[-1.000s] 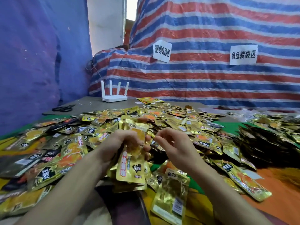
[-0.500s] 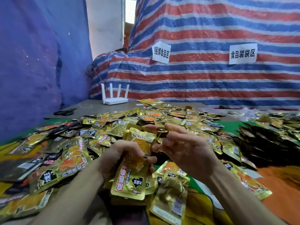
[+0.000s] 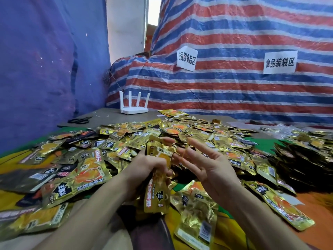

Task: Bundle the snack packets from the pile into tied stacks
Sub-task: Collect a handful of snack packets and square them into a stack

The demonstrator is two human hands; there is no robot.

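So what's changed in the last second: the right hand point(image 3: 210, 168) was bunched up at the top of the stack of packets point(image 3: 158, 195), and now it's pulled back just beside it with the fingers point(image 3: 191, 143) spread out straight, palm turned in, not grasping anything. There might be a thin elastic band stretched across those fingers, but it's too faint to say for sure. If it is a band, I'd guess this is the wind-up to slipping it over the stack, so we're at the tying step and not still collecting. The left hand point(image 3: 144, 168) has its fingers wrapped tight round the middle of the stack, holding it up off the worktop point(image 3: 108, 116) in front of the big pile point(image 3: 180, 130). The stack's long axis runs pretty much upright in view, top edge pointing up and away toward the pile, bottom edge hanging down toward the lap, printed face toward the camera.
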